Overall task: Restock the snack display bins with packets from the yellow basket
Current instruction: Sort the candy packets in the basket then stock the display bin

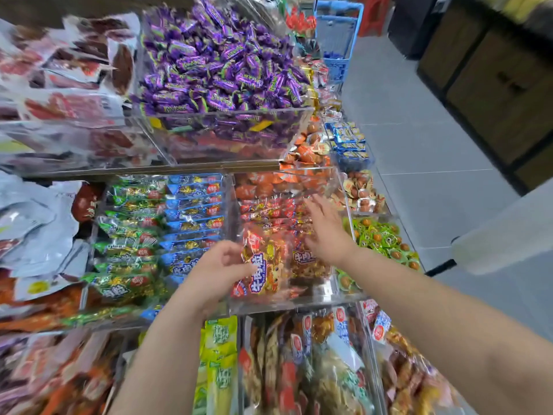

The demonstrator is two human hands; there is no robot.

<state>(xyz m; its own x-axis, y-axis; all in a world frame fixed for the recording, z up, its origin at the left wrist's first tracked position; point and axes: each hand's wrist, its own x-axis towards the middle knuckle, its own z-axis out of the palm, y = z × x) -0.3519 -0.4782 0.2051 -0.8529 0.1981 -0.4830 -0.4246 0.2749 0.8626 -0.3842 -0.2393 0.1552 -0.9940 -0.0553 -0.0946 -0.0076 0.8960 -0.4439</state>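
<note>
A clear acrylic bin (338,187) in the middle shelf row holds red snack packets (269,211). My left hand (218,268) grips a red and gold packet (263,271) at the bin's near end, standing it upright. My right hand (326,232) reaches into the same bin with fingers spread and straight, resting over the packets there. The yellow basket is out of sight.
Left of the red bin lie blue packets (194,217) and green packets (131,235). Above sits a bin of purple candies (221,64). Yellow-green packets (218,354) and mixed snacks fill the lower row. A blue cart (338,34) stands on the grey floor at right.
</note>
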